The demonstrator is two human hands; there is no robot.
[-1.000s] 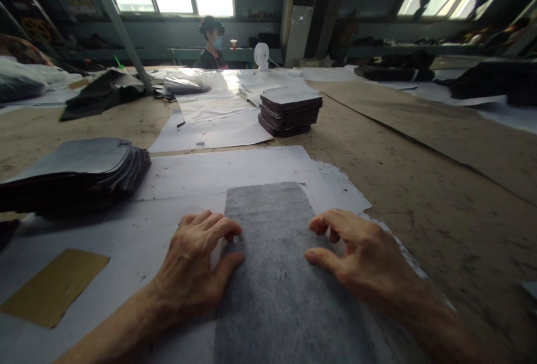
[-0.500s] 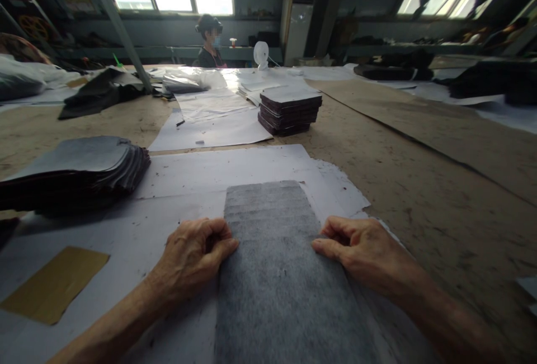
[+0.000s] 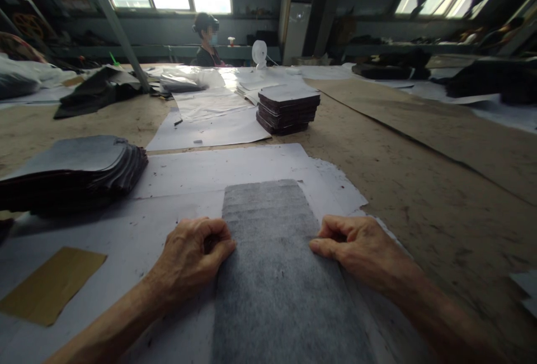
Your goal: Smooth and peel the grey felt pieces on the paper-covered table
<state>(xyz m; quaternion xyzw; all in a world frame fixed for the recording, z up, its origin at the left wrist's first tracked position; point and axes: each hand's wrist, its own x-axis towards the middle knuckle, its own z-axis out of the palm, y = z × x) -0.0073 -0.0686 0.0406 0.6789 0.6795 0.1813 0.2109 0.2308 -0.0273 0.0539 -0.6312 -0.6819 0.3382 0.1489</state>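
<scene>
A long grey felt-like fabric sheet lies in front of me on white paper, with faint cross creases near its far end. My left hand pinches its left edge between thumb and curled fingers. On the opposite edge, my right hand holds the sheet in a similar pinch. The sheet's near end runs out of view at the bottom. To the left sits a thick stack of grey-topped dark pieces.
A second, neater stack of dark pieces stands beyond the sheet. A tan card lies at left. Farther back are a small white fan, a slanted post and a person across the table. Dark cloth lies at right.
The view has shifted very slightly. Both hands keep their pinch on the fabric sheet at about the same place. The person at the back has turned the head a little.
</scene>
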